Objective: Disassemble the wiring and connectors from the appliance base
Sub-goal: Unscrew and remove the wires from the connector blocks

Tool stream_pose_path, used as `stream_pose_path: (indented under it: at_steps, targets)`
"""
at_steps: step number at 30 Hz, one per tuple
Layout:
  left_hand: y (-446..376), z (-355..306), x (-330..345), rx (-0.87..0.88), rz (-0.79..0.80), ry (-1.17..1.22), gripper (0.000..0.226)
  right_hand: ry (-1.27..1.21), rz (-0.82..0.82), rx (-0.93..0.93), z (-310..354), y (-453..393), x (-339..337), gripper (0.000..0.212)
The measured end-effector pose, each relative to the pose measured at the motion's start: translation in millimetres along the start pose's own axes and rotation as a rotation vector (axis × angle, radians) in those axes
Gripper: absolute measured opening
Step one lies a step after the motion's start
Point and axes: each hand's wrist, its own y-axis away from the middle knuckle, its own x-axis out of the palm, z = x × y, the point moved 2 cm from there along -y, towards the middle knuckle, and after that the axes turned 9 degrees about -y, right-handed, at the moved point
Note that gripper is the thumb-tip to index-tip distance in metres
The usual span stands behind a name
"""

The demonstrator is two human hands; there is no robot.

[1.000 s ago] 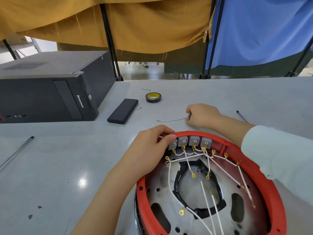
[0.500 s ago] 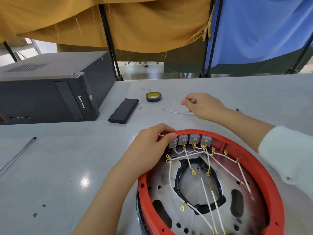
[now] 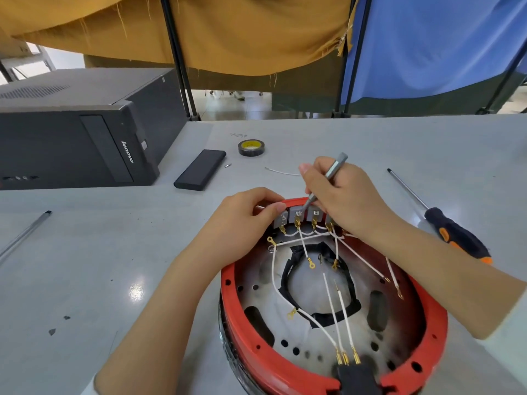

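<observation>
The round appliance base [image 3: 336,363], red-rimmed with a perforated metal plate inside, sits on the grey table [image 3: 85,252] directly in front of the person. At its far edge is a row of grey terminal blocks [image 3: 299,216] with brass connectors, and white wires [image 3: 335,306] fan out from them across the plate, most ending in gold ring or spade lugs.

The left hand [image 3: 242,220] grips the rim beside the leftmost block — fingers curled over the edge, thumb tip against the block. The right hand [image 3: 342,195] pinches a slim grey precision screwdriver [image 3: 328,181] like a pen, its tip down on the second block.

Beyond the base a loose white wire [image 3: 281,171] lies on the table. Farther back are a roll of black tape [image 3: 251,147], a flat black case [image 3: 199,169] and a Lenovo computer tower [image 3: 77,129]. A black-and-orange screwdriver [image 3: 447,226] lies to the right.
</observation>
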Motion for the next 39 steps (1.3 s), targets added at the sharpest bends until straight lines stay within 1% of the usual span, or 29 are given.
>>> stream_pose_path:
  at_steps: [4, 8, 12, 16, 22, 27, 30, 34, 39]
  targets:
    - [0, 1, 0, 0.014, -0.003, -0.006, 0.017, 0.077, -0.012, -0.063, -3, 1, 4, 0.039]
    - [-1, 1, 1, 0.017, -0.009, -0.007, 0.016, 0.108, -0.075, -0.107, -4, -1, 4, 0.044]
    - [-1, 1, 1, 0.02, -0.008, -0.009, 0.016, 0.106, -0.149, -0.018, -6, -3, 1, 0.043]
    - [-1, 1, 2, 0.02, -0.01, -0.01, 0.015, 0.058, -0.135, 0.037, -7, -3, 0, 0.037]
    - [-1, 1, 2, 0.02, -0.013, 0.0, 0.016, 0.095, -0.149, -0.045, -3, 0, 2, 0.04]
    - [-1, 1, 2, 0.02, -0.015, -0.007, 0.015, 0.102, -0.136, -0.04, -3, -1, 5, 0.04]
    - [-1, 1, 2, 0.019, -0.01, -0.022, 0.013, 0.086, -0.116, 0.034, -8, -6, 5, 0.037]
    - [0, 1, 2, 0.015, -0.006, -0.016, 0.013, 0.043, -0.037, 0.164, -10, -14, 3, 0.031]
    - [-1, 1, 2, 0.009, -0.01, -0.022, 0.015, 0.053, -0.132, 0.083, -9, -7, 5, 0.034]
